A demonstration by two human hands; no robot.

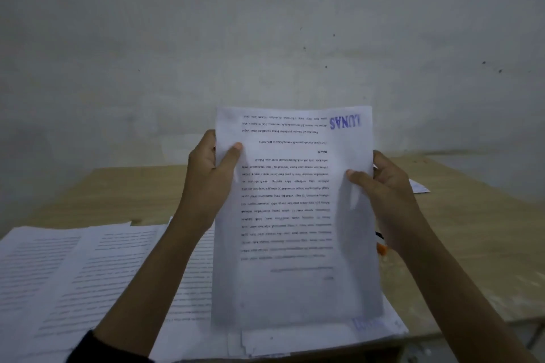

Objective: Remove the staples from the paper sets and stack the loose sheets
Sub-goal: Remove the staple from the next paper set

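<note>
A plain study or office corner: a light wooden desk before a bare, scuffed wall, printed sheets spread near left.

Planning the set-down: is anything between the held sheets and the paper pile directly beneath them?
Nothing visible. The held sheets, gripped by the left hand and right hand, stand upright over the paper pile; its exposed part carries nothing. A small orange object lies off to the right.
</note>
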